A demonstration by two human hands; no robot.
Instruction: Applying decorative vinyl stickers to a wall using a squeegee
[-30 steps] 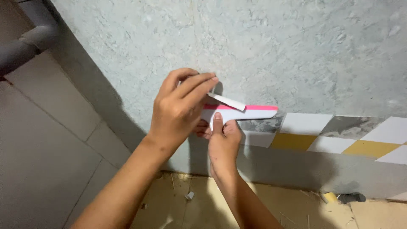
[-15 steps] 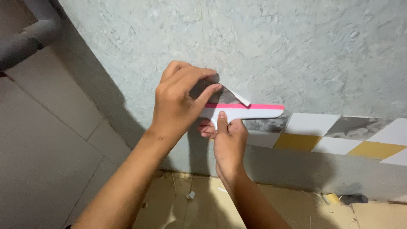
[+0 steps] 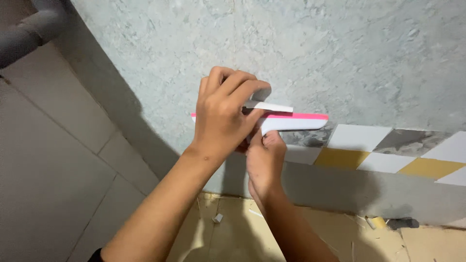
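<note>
2 hands (image 3: 228, 116) pinch white scraper (image 3: 296, 122) against wall (image 3: 340, 53).

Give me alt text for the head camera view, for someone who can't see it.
Two bare hands press a white tool with a pink edge against a grey plastered wall: the left hand pinches a small white piece above it, the right hand grips from below. Patterned tiles run along to the right.

Both forearms reach up and forward, close together. The left hand (image 3: 222, 114) sits above, fingers (image 3: 242, 87) curled in a pinch; the right hand (image 3: 264, 157) is just beneath, thumb raised.
</note>
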